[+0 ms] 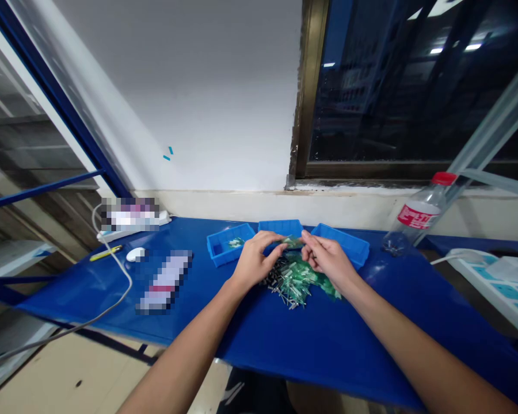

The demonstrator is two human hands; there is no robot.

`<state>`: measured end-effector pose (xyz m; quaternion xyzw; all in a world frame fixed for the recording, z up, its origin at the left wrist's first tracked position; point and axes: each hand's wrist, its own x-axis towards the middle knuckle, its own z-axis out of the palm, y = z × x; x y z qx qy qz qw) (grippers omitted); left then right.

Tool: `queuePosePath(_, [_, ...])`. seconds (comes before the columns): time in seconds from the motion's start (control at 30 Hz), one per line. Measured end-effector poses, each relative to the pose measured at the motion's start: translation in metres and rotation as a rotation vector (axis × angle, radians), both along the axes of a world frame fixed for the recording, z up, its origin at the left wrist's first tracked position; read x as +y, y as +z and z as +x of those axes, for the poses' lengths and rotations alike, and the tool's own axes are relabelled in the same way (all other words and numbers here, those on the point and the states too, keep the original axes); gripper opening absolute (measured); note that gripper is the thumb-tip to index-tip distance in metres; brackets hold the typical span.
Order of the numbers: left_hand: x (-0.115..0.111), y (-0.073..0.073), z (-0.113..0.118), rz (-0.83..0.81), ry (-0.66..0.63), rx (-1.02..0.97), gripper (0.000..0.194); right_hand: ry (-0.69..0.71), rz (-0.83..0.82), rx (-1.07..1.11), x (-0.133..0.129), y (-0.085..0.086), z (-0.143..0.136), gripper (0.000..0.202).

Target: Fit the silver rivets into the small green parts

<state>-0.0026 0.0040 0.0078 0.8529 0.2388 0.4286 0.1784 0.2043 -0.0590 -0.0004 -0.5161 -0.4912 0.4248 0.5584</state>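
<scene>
Between my two hands is a small, see-through green plastic packet (pixel 292 242); its contents are too small to make out. My left hand (pixel 259 257) pinches its left side between thumb and fingers. At the right end, my right hand (pixel 326 257) holds it with thumb and forefinger, the other fingers curled. Below them on the blue table lies a pile of green plastic packets (pixel 300 277) mixed with loose thin metal pins (pixel 287 296). Darker small pieces show at the pile's left, partly behind my left hand.
Three blue bins stand behind the pile: a left bin (pixel 218 253) with small pieces inside, a middle bin (pixel 280 226) and a right bin (pixel 358 247). A plastic bottle (pixel 418 215) stands right. Leftward lie a yellow pen (pixel 106 253), a white mouse (pixel 136 255) and a cable (pixel 127 276).
</scene>
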Motion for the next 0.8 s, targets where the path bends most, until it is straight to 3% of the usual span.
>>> queuePosePath(0.17, [-0.0034, 0.0000, 0.0021, -0.156, 0.018, -0.028, 0.030, -0.026, 0.239, -0.208, 0.0004, -0.0023, -0.0008, 0.039])
queuePosePath(0.27, [-0.0049, 0.0005, 0.0031, -0.232, -0.019, -0.009, 0.042, 0.043, 0.208, -0.143, 0.0015, -0.0054, -0.0018, 0.033])
queuePosePath(0.43, [-0.0046, 0.0030, 0.0020, -0.010, -0.036, -0.027, 0.039, -0.005, 0.128, -0.044, 0.0028, -0.0077, -0.0004, 0.040])
queuePosePath(0.6, [-0.0041, 0.0023, 0.0015, 0.162, -0.085, 0.089, 0.046, -0.004, 0.123, 0.032, 0.0044, -0.0082, 0.0035, 0.068])
queuePosePath(0.8, [0.0015, -0.0014, 0.0000, 0.228, -0.063, 0.100, 0.031, 0.016, 0.062, 0.088, 0.0041, -0.0072, 0.0029, 0.042])
